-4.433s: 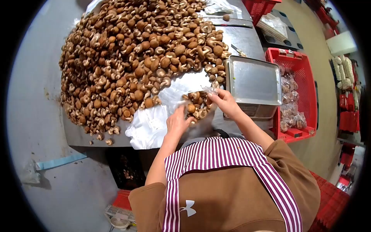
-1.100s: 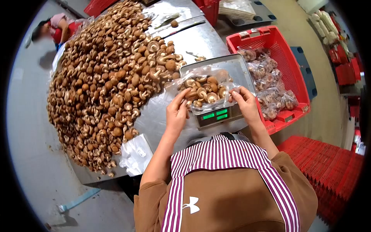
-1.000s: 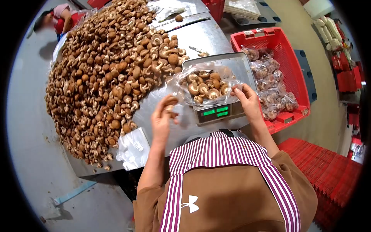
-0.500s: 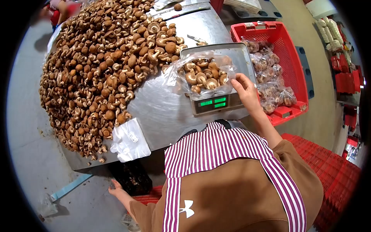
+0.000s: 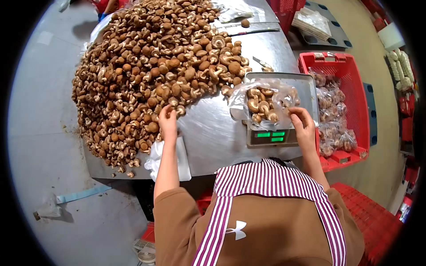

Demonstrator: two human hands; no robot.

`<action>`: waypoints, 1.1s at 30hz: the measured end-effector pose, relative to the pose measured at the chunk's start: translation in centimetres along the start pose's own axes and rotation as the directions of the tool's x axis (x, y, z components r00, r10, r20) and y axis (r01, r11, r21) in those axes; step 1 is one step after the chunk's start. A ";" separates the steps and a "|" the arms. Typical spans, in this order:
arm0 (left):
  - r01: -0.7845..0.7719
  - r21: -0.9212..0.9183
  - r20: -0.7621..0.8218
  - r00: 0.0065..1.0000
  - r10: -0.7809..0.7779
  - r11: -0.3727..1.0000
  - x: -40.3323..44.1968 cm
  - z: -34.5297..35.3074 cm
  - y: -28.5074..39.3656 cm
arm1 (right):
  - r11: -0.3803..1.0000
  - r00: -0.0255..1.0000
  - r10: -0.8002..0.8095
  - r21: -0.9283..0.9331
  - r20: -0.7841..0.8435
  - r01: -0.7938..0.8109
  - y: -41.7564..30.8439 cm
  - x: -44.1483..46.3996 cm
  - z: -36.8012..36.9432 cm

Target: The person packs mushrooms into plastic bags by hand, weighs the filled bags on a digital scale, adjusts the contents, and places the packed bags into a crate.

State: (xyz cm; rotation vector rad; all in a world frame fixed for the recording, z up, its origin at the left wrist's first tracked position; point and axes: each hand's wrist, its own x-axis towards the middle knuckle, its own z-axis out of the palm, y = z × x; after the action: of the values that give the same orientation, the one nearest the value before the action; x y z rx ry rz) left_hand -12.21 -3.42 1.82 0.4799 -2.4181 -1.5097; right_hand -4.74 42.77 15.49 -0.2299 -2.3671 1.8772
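Note:
My left hand (image 5: 168,122) is at the right edge of the big mushroom pile (image 5: 137,75), its fingers bent together beside a mushroom; what they hold, if anything, I cannot make out. My right hand (image 5: 303,124) pinches the right edge of a clear plastic bag (image 5: 239,98). Several mushrooms (image 5: 262,106) lie in the open bag, which rests on the metal pan (image 5: 310,82) of a scale. Green digits glow on the scale's display (image 5: 270,136). Under my left forearm lies a stack of white plastic bags (image 5: 183,159).
A red crate (image 5: 359,106) with several bagged portions of mushrooms (image 5: 330,117) stands right of the scale. A knife (image 5: 262,62) and a dark strip (image 5: 255,32) lie on the metal table (image 5: 208,133). Another person (image 5: 106,5) is partly visible at the top left.
My left hand has come up from below the table's front edge to the mushroom pile. My right hand stays at the bag on the scale. The view has shifted.

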 end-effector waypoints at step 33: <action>-0.848 -0.038 0.636 0.387 0.668 0.528 -8.8 19.5 20.9 | 0.969 0.926 0.048 0.244 -0.374 0.048 1.5 -0.6 -0.4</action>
State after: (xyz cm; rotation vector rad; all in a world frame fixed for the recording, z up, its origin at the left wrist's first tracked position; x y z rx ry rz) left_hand -14.55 24.60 11.92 -1.1701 -2.6292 -0.8863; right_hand -4.04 43.34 14.09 -0.5143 -1.8621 1.9017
